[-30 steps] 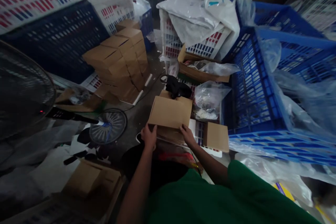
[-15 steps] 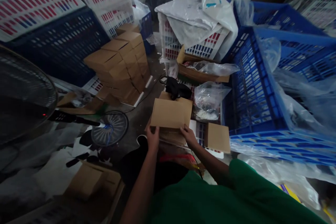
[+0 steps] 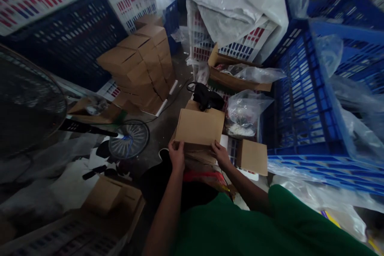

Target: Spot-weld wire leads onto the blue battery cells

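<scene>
A brown cardboard box [image 3: 196, 127] lies in front of me, its broad flat face up. My left hand [image 3: 177, 154] is closed on its near left corner, the thumb along the front edge. At the near right corner my right hand [image 3: 221, 154] grips the same box. More brown cardboard shows beneath and behind it. Beyond the box sits a black tape dispenser-like object [image 3: 207, 96]; its exact kind is too dark to make out. A smaller closed carton [image 3: 252, 157] rests to the right of my right hand.
Stacked brown boxes [image 3: 144, 70] stand at the far left. Blue crates [image 3: 303, 96] rise on the right. A clear plastic bag [image 3: 244, 114] and an open carton [image 3: 237, 78] lie beyond the box. A fan [image 3: 27, 104] stands at left, an open box [image 3: 120, 204] below it.
The view has shifted slightly, so most things sit a little further right. Both hands keep their hold on the box, and its place among the surrounding things looks nearly the same.
</scene>
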